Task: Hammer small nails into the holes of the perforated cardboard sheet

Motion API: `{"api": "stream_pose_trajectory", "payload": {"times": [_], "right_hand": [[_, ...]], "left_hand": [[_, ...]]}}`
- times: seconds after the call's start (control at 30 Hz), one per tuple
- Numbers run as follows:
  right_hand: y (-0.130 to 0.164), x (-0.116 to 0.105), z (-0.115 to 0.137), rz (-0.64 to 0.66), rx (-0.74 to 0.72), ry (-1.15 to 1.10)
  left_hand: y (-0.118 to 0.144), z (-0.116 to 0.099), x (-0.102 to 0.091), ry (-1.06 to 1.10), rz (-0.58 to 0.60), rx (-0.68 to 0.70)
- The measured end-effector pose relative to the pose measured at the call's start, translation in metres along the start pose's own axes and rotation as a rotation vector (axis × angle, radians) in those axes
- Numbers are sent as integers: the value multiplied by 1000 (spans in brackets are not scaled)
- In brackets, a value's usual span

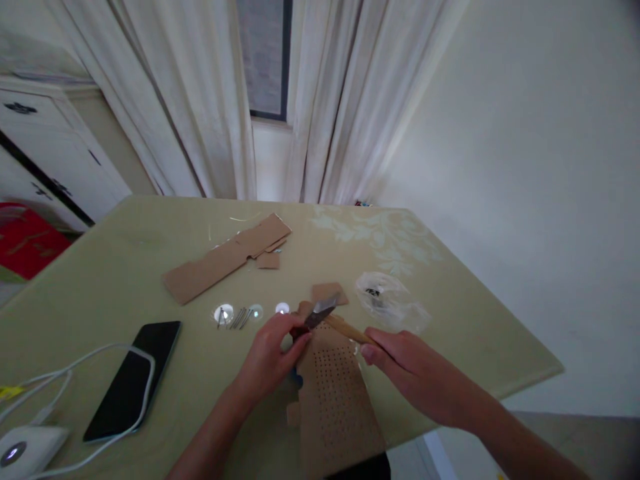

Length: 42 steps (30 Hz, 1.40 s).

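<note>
both hands (273,353) pinch tools (320,312) — perforated brown cardboard (337,400).

A matt brown cardboard sheet (335,400), punched with rows of small holes, lies on a smooth, faintly glossy olive tabletop (125,267). The left hand (273,357) holds a tool with a shiny grey metal blade (320,312); the right hand (400,363) holds a pale wooden stick (347,330). Nearby are thin metal nails (239,318), a crinkled clear plastic bag (390,300), a glossy black phone (134,377) and a longer matt cardboard strip (225,259).
</note>
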State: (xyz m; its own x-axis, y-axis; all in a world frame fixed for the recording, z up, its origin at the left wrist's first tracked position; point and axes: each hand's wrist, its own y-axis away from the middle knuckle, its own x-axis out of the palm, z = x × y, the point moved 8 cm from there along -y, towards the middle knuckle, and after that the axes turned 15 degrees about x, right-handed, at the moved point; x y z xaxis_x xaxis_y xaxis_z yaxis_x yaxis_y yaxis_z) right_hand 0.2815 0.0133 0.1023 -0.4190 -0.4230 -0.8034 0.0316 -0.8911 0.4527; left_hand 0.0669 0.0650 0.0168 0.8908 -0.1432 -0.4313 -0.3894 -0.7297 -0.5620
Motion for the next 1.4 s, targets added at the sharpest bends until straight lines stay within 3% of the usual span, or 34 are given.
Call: {"api": "stream_pose_trajectory", "payload": {"times": [0.23,0.57,0.83,0.97,1.1,1.2,1.3,1.4], "right_hand": [[-4,4,-3,-9,-11,-22],[-8,21,-5,19,-15,-28],[-11,27,-10,-12,13,-44],[-10,19,-30,-233,-76,-335],[-9,12,-76,-607,-167,-855],[-12,16,-99,-772,-315,-1178],[-16,16,-112,-890,-396,-1334],[-19,13,-120,-947,-397,-1374]], "left_hand": [[2,4,0,6,10,-67],[-1,-3,1,65,49,-51],[1,-1,-1,56,-3,-56],[5,4,-1,43,-39,-67],[10,4,0,66,-70,-65],[12,1,0,80,-88,-88],[10,3,-6,79,-127,-103],[11,26,-32,36,-214,-201]]}}
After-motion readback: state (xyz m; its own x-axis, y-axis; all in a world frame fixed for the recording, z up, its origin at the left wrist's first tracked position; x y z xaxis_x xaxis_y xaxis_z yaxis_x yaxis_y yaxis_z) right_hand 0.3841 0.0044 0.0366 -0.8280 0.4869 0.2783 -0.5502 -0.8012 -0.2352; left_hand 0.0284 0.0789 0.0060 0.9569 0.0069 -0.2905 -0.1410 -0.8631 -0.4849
